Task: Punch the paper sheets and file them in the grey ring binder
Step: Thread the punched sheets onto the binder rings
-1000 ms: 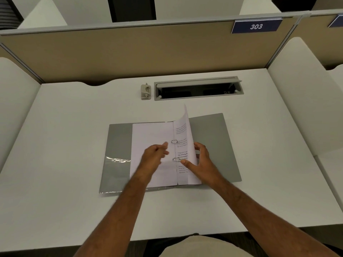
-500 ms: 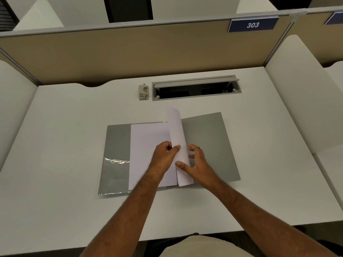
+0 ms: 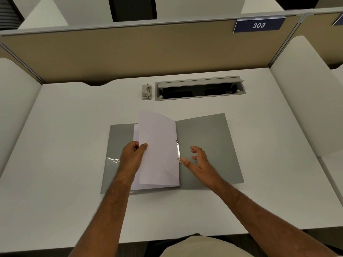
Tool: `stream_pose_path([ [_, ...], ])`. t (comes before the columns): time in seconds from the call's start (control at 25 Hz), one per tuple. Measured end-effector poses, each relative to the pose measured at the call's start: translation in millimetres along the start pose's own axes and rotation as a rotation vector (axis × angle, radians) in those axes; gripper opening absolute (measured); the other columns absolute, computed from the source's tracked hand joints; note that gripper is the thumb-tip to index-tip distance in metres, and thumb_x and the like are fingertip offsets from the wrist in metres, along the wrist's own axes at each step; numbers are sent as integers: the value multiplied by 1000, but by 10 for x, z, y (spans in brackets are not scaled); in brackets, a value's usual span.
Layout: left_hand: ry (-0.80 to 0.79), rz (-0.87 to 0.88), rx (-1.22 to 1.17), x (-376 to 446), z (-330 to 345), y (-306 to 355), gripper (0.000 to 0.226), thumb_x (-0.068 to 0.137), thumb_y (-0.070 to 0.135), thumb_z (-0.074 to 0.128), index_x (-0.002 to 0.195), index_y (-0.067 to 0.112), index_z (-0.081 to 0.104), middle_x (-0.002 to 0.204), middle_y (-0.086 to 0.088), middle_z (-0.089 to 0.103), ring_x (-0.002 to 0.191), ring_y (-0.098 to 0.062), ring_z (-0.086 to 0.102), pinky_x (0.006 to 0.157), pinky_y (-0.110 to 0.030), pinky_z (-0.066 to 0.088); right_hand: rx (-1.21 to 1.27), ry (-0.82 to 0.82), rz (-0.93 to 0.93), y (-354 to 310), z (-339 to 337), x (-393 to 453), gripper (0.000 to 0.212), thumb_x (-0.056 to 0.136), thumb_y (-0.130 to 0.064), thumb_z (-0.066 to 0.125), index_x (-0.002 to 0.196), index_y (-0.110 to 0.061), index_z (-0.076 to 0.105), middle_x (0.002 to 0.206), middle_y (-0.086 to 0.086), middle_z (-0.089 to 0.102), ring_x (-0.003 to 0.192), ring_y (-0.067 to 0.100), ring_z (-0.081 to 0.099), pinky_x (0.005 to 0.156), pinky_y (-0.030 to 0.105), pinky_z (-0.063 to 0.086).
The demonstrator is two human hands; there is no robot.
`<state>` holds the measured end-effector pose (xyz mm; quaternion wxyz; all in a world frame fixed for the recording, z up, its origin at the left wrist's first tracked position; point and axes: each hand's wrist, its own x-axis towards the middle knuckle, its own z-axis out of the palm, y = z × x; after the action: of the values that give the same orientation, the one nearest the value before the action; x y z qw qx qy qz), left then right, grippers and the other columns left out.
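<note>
Binder lies flat and open in the middle of the frame, grey covers spread left and right on the white desk. Sheets sit on its left half, threaded at their right edge by the metal rings along the spine. The top sheet is lifted and bowed, its far corner curling up toward the upper middle of the frame.

Left hand grips that top sheet at its left edge, thumb on the upper face, fingers curled underneath, just left of centre. Right hand hovers over the bare right cover, fingers loosely spread and holding nothing; its thumb tip points at the lower ring, very close, though I cannot tell if it touches. So the paper lies between the two hands, the rings just beside the right thumb.

A glossy clear pocket shows on the left cover, partly behind the left wrist.

Up the desk, well apart from both hands, stands the small grey punch, just left of the open cable tray. Beyond that, the beige partition carries a blue plate reading 303, in the upper right.
</note>
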<state>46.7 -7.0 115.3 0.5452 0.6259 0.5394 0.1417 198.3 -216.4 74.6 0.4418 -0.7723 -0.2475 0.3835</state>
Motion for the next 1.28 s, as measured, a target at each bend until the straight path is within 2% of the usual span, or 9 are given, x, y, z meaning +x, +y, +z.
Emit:
stream_pose_path([
  [0.24,31,-82,64,115,-190,-296,30,100,33,62,98,4,64,97,-13,70,81,-25,65,69,-33,52,-30,-14,21,22,53,100,77,83,-62,66,146,-32,32,147,-10,37,128,9,46,99,27,41],
  [0.36,39,-121,88,228,-221,-479,31,96,33,65,96,2,65,97,-16,71,79,-25,64,70,-34,49,-60,-27,46,42,85,176,73,85,-56,71,143,-31,34,140,-9,45,125,8,48,96,24,40],
  [0.48,67,-143,110,296,-208,-602,30,93,32,71,111,9,65,109,-8,70,101,-28,67,80,-34,50,-99,-65,66,54,115,269,72,87,-52,72,143,-30,33,137,-7,51,125,8,50,98,25,39],
  [0.6,90,-140,218,333,-145,-634,55,89,33,77,134,8,56,133,-10,58,122,-30,59,95,-35,48,-108,-112,66,42,143,384,70,90,-42,72,145,-26,31,141,-4,51,130,12,49,103,27,40],
  [0.72,69,-153,288,369,-80,-654,73,88,38,77,147,8,45,149,-12,45,134,-34,51,109,-44,45,-82,-149,79,16,163,488,69,91,-33,72,146,-23,30,145,-1,49,133,11,47,101,23,36],
  [0.92,23,-186,312,372,27,-699,76,87,43,76,145,7,44,147,-14,47,132,-34,51,109,-46,45,-78,-186,99,38,190,604,67,92,-31,71,145,-26,31,146,-5,50,128,8,47,103,26,38],
  [1.2,26,-176,384,381,114,-714,81,81,51,80,141,9,46,140,-12,49,126,-33,54,105,-49,49,-45,-162,81,149,230,625,58,91,-25,71,140,-26,38,145,-10,51,130,8,50,110,32,40],
  [1.28,20,-185,335,397,144,-713,87,77,50,83,143,8,45,141,-11,49,126,-32,55,105,-45,49,-23,-159,83,166,226,618,56,92,-22,71,139,-25,39,145,-9,51,128,7,51,107,28,40],
])
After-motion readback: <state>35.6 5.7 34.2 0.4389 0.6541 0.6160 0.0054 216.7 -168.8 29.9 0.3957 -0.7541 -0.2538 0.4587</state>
